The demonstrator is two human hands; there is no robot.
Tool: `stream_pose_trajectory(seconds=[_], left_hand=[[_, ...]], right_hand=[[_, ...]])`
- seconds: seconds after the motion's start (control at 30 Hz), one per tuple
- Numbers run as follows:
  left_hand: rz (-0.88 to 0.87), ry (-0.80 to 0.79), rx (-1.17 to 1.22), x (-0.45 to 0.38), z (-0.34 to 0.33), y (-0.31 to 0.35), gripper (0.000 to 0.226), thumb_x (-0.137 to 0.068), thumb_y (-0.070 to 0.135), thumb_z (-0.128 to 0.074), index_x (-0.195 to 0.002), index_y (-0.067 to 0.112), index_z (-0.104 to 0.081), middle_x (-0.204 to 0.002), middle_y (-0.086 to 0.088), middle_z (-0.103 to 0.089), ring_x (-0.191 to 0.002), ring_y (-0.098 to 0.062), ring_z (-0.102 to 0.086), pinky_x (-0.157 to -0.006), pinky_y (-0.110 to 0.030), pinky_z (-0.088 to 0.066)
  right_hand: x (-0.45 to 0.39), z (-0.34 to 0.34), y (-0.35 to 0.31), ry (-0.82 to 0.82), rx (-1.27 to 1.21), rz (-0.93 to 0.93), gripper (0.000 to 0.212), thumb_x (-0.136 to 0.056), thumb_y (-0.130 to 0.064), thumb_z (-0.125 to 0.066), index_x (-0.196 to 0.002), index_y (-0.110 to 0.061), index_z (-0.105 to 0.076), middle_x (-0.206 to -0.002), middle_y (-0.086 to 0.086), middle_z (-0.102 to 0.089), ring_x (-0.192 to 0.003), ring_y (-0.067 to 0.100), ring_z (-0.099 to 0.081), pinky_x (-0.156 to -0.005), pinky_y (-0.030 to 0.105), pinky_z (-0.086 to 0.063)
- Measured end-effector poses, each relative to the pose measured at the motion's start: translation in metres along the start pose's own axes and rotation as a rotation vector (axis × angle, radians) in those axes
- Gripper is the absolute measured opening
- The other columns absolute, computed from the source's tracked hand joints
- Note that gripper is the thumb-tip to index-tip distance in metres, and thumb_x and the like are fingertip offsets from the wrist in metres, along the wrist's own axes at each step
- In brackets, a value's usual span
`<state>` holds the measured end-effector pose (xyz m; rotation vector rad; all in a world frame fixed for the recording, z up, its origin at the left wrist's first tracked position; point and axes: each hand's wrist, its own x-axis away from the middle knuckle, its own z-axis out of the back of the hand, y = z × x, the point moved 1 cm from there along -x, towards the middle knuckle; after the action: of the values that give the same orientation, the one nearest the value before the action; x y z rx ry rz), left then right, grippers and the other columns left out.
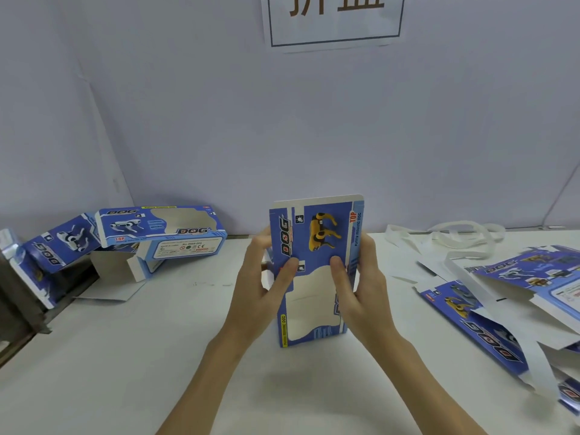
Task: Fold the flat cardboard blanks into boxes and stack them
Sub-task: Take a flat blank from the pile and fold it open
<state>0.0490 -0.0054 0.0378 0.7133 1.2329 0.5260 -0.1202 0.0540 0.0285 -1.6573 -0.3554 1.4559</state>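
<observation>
A blue and white cardboard box blank (317, 243) printed with a yellow robot dog and the word DOG stands upright on its end in the middle of the white table (125, 372). My left hand (260, 290) grips its left edge, thumb on the front face. My right hand (361, 287) grips the right edge, thumb pressed on the front near the window cut-out. A folded box (163, 230) lies at the back left, leaning on another box (59, 246). A pile of flat blanks (514, 306) lies at the right.
A grey-blue wall (282, 136) closes off the back, with a white paper sign (334, 20) on it. White paper strips (455, 240) lie at the back right. The table's left edge drops off beside a dark frame (18, 318).
</observation>
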Motion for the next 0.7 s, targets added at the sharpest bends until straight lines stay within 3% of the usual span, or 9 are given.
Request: stream_pose_trajectory(seconds=[0.13,0.23,0.33,0.43,0.5,0.53,0.63,0.7], left_hand=[[-0.214,0.046,-0.350,0.003,-0.006,-0.002,0.048,-0.102,0.067,-0.047,-0.142,0.041,-0.044,-0.146,0.007,-0.051,-0.136,-0.024,-0.051,-0.090,-0.022,-0.060],[-0.229,0.155,-0.539,0.004,-0.009,0.002,0.054,-0.105,0.064,-0.041,-0.146,0.030,-0.052,-0.151,0.003,-0.044,-0.138,-0.014,-0.045,-0.083,-0.019,-0.058],[-0.228,0.214,-0.474,0.007,-0.011,0.011,0.051,-0.113,0.049,-0.030,-0.153,0.025,-0.051,-0.148,0.008,-0.039,-0.117,-0.012,-0.055,-0.075,-0.018,-0.059],[-0.282,0.218,-0.330,0.007,-0.012,0.018,0.045,-0.112,0.026,-0.041,-0.155,0.017,-0.048,-0.143,0.005,-0.042,-0.098,-0.011,-0.061,-0.084,-0.013,-0.051],[-0.208,0.203,-0.142,0.004,-0.009,0.018,0.053,-0.104,0.021,-0.057,-0.155,0.023,-0.043,-0.141,0.001,-0.046,-0.091,-0.018,-0.067,-0.087,-0.019,-0.054],[-0.122,0.204,-0.014,0.002,-0.007,0.018,0.058,-0.102,0.023,-0.062,-0.155,0.029,-0.039,-0.140,0.000,-0.048,-0.093,-0.021,-0.070,-0.087,-0.021,-0.055],[0.142,0.234,0.219,-0.003,-0.002,0.011,0.059,-0.099,0.039,-0.067,-0.150,0.041,-0.038,-0.146,0.005,-0.049,-0.120,-0.017,-0.066,-0.087,-0.026,-0.059],[0.283,0.155,0.178,-0.005,0.001,-0.001,0.072,-0.086,0.051,-0.068,-0.150,0.048,-0.036,-0.158,0.010,-0.042,-0.138,-0.010,-0.053,-0.100,-0.031,-0.055]], right_hand=[[-0.004,0.002,0.003,-0.012,-0.094,-0.055,0.045,-0.107,-0.029,-0.056,-0.149,-0.027,-0.040,-0.132,-0.019,-0.066,-0.124,0.014,-0.067,-0.081,0.023,-0.061],[0.000,-0.003,-0.001,0.174,0.108,0.028,0.065,-0.105,-0.017,-0.063,-0.161,-0.020,-0.031,-0.149,-0.011,-0.050,-0.142,0.016,-0.049,-0.103,0.019,-0.050],[0.010,-0.018,-0.008,0.202,0.178,0.147,0.060,-0.104,-0.029,-0.066,-0.157,-0.024,-0.039,-0.148,0.003,-0.047,-0.139,0.025,-0.048,-0.106,0.028,-0.049],[0.014,-0.026,-0.010,0.047,-0.008,0.096,0.083,-0.091,-0.055,-0.075,-0.158,-0.034,-0.031,-0.156,-0.004,-0.045,-0.141,0.024,-0.052,-0.104,0.030,-0.055],[0.010,-0.022,-0.008,0.048,-0.091,-0.007,0.103,-0.079,-0.052,-0.088,-0.159,-0.040,-0.024,-0.155,-0.008,-0.046,-0.140,0.023,-0.054,-0.104,0.043,-0.057],[0.007,-0.018,-0.006,0.057,-0.071,-0.037,0.108,-0.075,-0.048,-0.092,-0.158,-0.042,-0.023,-0.152,-0.013,-0.047,-0.139,0.019,-0.054,-0.103,0.043,-0.058],[0.002,-0.007,0.002,0.054,0.108,0.000,0.110,-0.076,-0.042,-0.092,-0.158,-0.041,-0.019,-0.135,-0.027,-0.051,-0.130,0.007,-0.057,-0.095,0.021,-0.058],[0.001,-0.003,0.008,0.036,0.131,0.007,0.103,-0.084,-0.039,-0.087,-0.160,-0.039,-0.017,-0.130,-0.027,-0.056,-0.127,0.008,-0.061,-0.092,0.020,-0.057]])
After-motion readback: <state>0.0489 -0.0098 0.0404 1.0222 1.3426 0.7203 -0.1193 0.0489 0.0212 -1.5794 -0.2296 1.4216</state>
